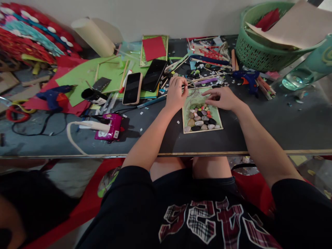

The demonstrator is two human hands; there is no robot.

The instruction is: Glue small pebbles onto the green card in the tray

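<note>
A small light-green panel [216, 110] with a pale wooden edge lies on the table in front of me. Rounded pebbles [199, 123] in black, grey, tan and red cover its lower part, and thin dark lines show above them. My left hand [177, 90] is at the panel's upper left, fingers curled on a thin grey ring [194, 86]; whether this is a tape roll or a wire coil I cannot tell. Over the panel's upper right, my right hand [222, 98] hovers with its index finger and thumb apart, nothing visible between them.
Left of the panel are two phones [132, 88], a magenta power adapter [109, 128], scissors [17, 112] and a blue glue gun [53, 97]. Paper scraps and sticks [207, 52] litter the back. A second glue gun [247, 80], a green basket [259, 52] and a bottle [306, 69] stand right.
</note>
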